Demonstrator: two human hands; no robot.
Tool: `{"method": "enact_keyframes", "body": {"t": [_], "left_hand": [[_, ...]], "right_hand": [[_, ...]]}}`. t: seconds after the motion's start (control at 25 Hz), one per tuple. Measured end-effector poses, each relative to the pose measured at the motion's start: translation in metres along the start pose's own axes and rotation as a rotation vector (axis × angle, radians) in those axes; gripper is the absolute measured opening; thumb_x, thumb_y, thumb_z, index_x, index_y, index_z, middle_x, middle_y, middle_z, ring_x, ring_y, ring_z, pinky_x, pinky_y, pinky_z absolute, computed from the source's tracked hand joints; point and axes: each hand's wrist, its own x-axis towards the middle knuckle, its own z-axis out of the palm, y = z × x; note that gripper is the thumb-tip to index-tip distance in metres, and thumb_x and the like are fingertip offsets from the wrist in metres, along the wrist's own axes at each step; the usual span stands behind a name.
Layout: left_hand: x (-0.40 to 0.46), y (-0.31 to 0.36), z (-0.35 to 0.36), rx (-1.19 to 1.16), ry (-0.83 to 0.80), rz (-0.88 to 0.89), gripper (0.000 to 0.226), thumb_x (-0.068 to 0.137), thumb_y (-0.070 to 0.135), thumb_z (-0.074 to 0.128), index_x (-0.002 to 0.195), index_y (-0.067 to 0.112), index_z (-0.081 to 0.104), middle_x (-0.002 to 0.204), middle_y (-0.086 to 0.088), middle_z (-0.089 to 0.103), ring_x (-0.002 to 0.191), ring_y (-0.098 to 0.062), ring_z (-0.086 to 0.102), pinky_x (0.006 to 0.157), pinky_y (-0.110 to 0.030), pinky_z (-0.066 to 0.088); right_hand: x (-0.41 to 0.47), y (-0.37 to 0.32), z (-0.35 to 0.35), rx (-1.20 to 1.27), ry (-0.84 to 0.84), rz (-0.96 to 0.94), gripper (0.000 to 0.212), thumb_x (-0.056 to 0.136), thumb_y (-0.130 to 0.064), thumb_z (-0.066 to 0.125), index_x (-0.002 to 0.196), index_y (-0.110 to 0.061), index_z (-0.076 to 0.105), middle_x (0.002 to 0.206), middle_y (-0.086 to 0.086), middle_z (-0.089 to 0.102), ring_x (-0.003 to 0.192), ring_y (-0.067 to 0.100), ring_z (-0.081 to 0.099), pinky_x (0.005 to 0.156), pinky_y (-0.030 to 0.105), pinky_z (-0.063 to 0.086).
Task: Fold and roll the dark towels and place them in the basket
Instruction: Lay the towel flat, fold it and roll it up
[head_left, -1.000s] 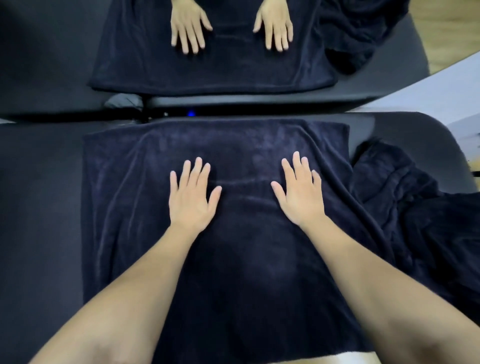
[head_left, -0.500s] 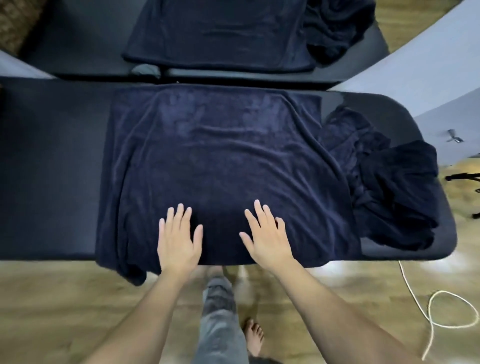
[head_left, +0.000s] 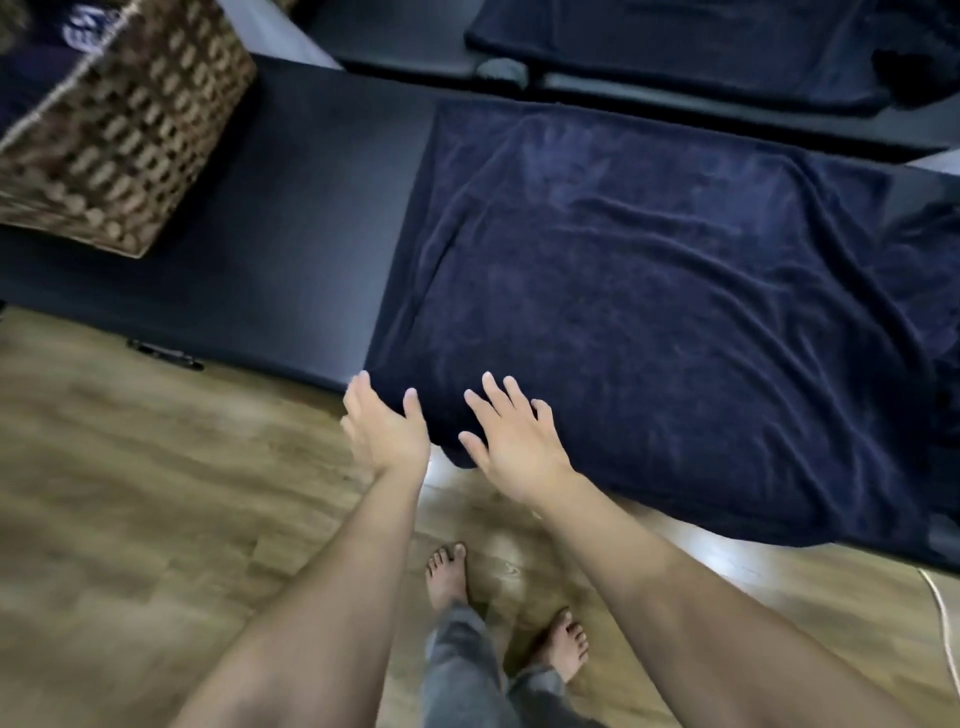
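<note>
- Dark towel (head_left: 649, 312): spread over black table (head_left: 291, 249), near edge overhanging.
- Left hand (head_left: 387, 434), right hand (head_left: 511, 441): fingers splayed, holding nothing (at towel's near-left corner).
- Wicker basket (head_left: 124, 135): far left.

Dark towel (head_left: 649, 312) spread over black counter (head_left: 291, 260), left hand (head_left: 387, 431) and right hand (head_left: 511, 436) fingers spread at its lower-left corner; woven basket (head_left: 124, 135) upper left of frame.

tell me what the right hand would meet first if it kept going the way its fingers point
Most likely the dark towel: the right hand is open at its near hanging edge, fingers pointing up across the spread cloth. Whether it already touches is unclear.
</note>
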Motion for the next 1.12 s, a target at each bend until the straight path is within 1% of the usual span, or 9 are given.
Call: {"method": "enact_keyframes", "body": {"t": [0.16, 0.32, 0.4, 0.52, 0.6, 0.8, 0.92, 1.0, 1.12], "left_hand": [[0.021, 0.007, -0.004, -0.294, 0.015, -0.161, 0.081, 0.084, 0.035, 0.08, 0.149, 0.014, 0.035, 0.144, -0.006, 0.04, 0.126, -0.023, 0.047, 0.095, -0.035, 0.04], [0.032, 0.001, -0.005, -0.529, -0.068, -0.463, 0.067, 0.078, 0.049, 0.081, 0.123, 0.021, 0.039, 0.106, 0.006, 0.055, 0.085, -0.019, 0.06, 0.078, -0.032, 0.043], [0.034, -0.009, -0.01, -0.455, -0.155, -0.368, 0.046, 0.088, 0.05, 0.071, 0.101, 0.012, 0.05, 0.079, 0.005, 0.057, 0.068, -0.02, 0.056, 0.069, -0.033, 0.042], [0.057, -0.024, -0.035, -0.381, -0.23, -0.101, 0.051, 0.098, 0.045, 0.059, 0.066, 0.008, 0.045, 0.06, -0.002, 0.049, 0.059, -0.021, 0.042, 0.062, -0.036, 0.039], [0.087, -0.04, -0.053, -0.348, -0.181, -0.082, 0.053, 0.101, 0.043, 0.055, 0.065, 0.006, 0.043, 0.062, -0.007, 0.047, 0.061, -0.021, 0.04, 0.064, -0.038, 0.039], [0.111, -0.092, -0.07, -0.212, -0.039, -0.248, 0.053, 0.101, 0.048, 0.052, 0.072, 0.003, 0.049, 0.073, -0.015, 0.058, 0.075, -0.039, 0.056, 0.082, -0.05, 0.05], [0.109, -0.102, -0.072, -0.195, -0.053, -0.263, 0.042, 0.101, 0.045, 0.053, 0.093, 0.004, 0.059, 0.096, -0.017, 0.066, 0.094, -0.039, 0.061, 0.09, -0.046, 0.048], [0.106, -0.1, -0.077, -0.177, 0.007, -0.163, 0.028, 0.099, 0.035, 0.059, 0.104, 0.007, 0.059, 0.107, -0.015, 0.064, 0.103, -0.038, 0.059, 0.091, -0.043, 0.043], [0.094, -0.097, -0.08, -0.136, 0.093, 0.138, 0.02, 0.093, 0.025, 0.067, 0.106, 0.011, 0.061, 0.105, -0.007, 0.061, 0.098, -0.028, 0.056, 0.086, -0.037, 0.04]], "right_hand": [[0.04, -0.038, -0.007, 0.046, -0.019, -0.028, 0.054, 0.109, -0.04, 0.027, 0.16, -0.025, 0.02, 0.17, -0.005, 0.003, 0.156, 0.023, -0.003, 0.121, 0.05, 0.012], [0.063, -0.073, -0.007, 0.211, -0.04, 0.038, 0.049, 0.109, -0.035, 0.024, 0.158, -0.025, 0.026, 0.169, -0.008, 0.005, 0.156, 0.023, -0.005, 0.121, 0.052, 0.007], [0.07, -0.087, -0.006, 0.246, -0.032, 0.07, 0.049, 0.109, -0.035, 0.024, 0.157, -0.024, 0.027, 0.169, -0.008, 0.005, 0.156, 0.023, -0.006, 0.121, 0.052, 0.006], [0.076, -0.098, -0.006, 0.236, -0.015, 0.105, 0.051, 0.109, -0.038, 0.027, 0.158, -0.023, 0.027, 0.169, -0.008, 0.006, 0.156, 0.023, -0.004, 0.122, 0.049, 0.008], [0.077, -0.103, -0.007, 0.217, -0.02, 0.073, 0.051, 0.109, -0.04, 0.029, 0.158, -0.024, 0.03, 0.169, -0.009, 0.008, 0.156, 0.022, -0.002, 0.122, 0.048, 0.01], [0.075, -0.129, 0.004, 0.159, -0.081, -0.066, 0.048, 0.108, -0.042, 0.037, 0.151, -0.024, 0.043, 0.168, -0.007, 0.013, 0.156, 0.021, 0.002, 0.121, 0.048, 0.014], [0.08, -0.14, 0.014, 0.109, -0.053, -0.06, 0.047, 0.106, -0.043, 0.039, 0.15, -0.025, 0.045, 0.167, -0.004, 0.018, 0.153, 0.025, 0.009, 0.118, 0.048, 0.019], [0.084, -0.145, 0.017, 0.091, 0.051, -0.036, 0.043, 0.105, -0.039, 0.043, 0.145, -0.025, 0.05, 0.159, -0.001, 0.032, 0.143, 0.028, 0.027, 0.112, 0.046, 0.027], [0.089, -0.147, 0.018, 0.049, 0.228, -0.058, 0.037, 0.102, -0.026, 0.05, 0.138, -0.02, 0.056, 0.147, 0.0, 0.046, 0.117, 0.031, 0.045, 0.096, 0.041, 0.036]]}}
